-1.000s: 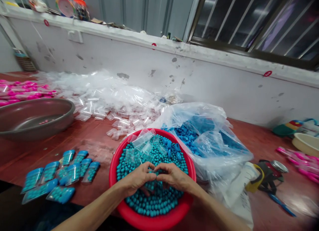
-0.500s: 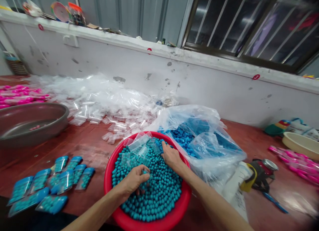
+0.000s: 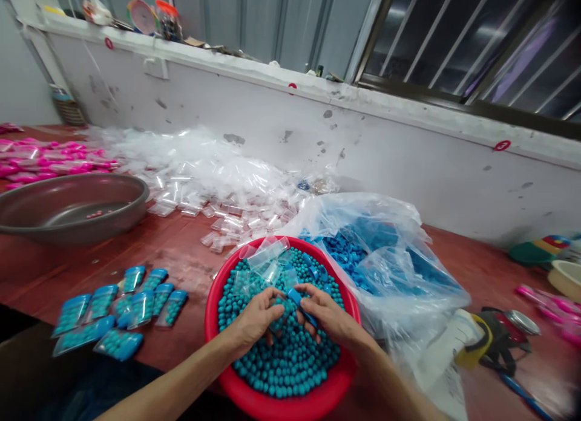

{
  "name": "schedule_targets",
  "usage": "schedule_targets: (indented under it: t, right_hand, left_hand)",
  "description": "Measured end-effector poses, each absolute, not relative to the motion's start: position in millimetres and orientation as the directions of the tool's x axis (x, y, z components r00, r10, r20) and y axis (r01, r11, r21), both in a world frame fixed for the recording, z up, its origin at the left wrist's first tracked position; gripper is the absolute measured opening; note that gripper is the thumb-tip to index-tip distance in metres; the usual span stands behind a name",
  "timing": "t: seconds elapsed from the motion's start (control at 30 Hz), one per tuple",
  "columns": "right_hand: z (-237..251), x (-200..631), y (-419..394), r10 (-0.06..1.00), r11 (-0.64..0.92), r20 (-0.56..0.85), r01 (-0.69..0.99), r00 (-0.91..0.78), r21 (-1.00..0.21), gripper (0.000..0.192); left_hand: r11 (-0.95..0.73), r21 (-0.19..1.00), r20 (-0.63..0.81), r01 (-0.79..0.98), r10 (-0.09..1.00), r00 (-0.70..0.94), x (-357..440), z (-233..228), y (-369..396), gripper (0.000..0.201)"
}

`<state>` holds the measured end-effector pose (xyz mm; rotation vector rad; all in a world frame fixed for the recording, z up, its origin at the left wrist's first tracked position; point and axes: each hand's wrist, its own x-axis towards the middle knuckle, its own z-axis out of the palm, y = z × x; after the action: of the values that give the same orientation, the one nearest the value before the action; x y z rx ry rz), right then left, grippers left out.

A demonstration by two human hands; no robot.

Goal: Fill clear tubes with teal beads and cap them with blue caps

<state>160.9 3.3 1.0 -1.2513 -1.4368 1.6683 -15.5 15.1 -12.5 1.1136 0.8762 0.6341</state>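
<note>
Head view: left hand pinches a filled pouch, right hand pinches a blue strip, lower centre over red basin; loose pinch could spill beads.

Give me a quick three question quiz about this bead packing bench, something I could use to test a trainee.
1. True or false: the red basin holds pink beads.
2. Which hand pinches the blue strip? A. left hand B. right hand
3. Fill in: the filled packets lie to the ____ of the red basin.

Key
1. False; it holds teal beads.
2. B
3. left
</note>
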Motion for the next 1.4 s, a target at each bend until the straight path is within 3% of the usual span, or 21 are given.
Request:
schedule_targets:
  t: [0.17, 0.23, 0.37, 0.47, 0.9, 1.07, 1.4]
  right_hand:
    - [-7, 152, -6, 0.961, -0.086, -0.155, 0.286, -0.228, -0.954, 0.033]
    - [-7, 152, -8, 0.980, 0.025, -0.049, 0.368, -0.191, -0.929, 0.030]
    - [-4, 152, -12, 0.926, 0.376, 0.317, 0.560, -0.204, -0.738, 0.027]
    - [-5, 152, -14, 0.857, 0.511, 0.427, 0.585, -0.289, -0.630, 0.029]
    - [-12, 145, -18, 0.831, 0.503, 0.520, 0.663, -0.195, -0.555, 0.028]
    - [-11, 146, -20, 0.830, 0.508, 0.488, 0.724, -0.269, -0.466, 0.030]
    - [-12, 144, -21, 0.824, 0.531, 0.470, 0.719, -0.317, -0.448, 0.034]
  left_hand:
    - [0.268, 0.963, -0.234, 0.009, 0.826, 0.512, -13, -11, 13, 0.025]
    - [0.264, 0.964, -0.236, 0.016, 0.829, 0.506, -12, -10, 12, 0.027]
    - [0.285, 0.958, -0.259, 0.021, 0.834, 0.488, -11, -10, 12, 0.029]
    - [0.299, 0.954, -0.250, -0.016, 0.824, 0.508, -13, -12, 13, 0.028]
    - [0.324, 0.941, -0.222, -0.097, 0.808, 0.547, -13, -18, 12, 0.033]
    - [0.337, 0.937, -0.238, -0.089, 0.806, 0.541, -14, -19, 13, 0.037]
    - [0.332, 0.936, -0.231, -0.114, 0.826, 0.514, -14, -18, 11, 0.041]
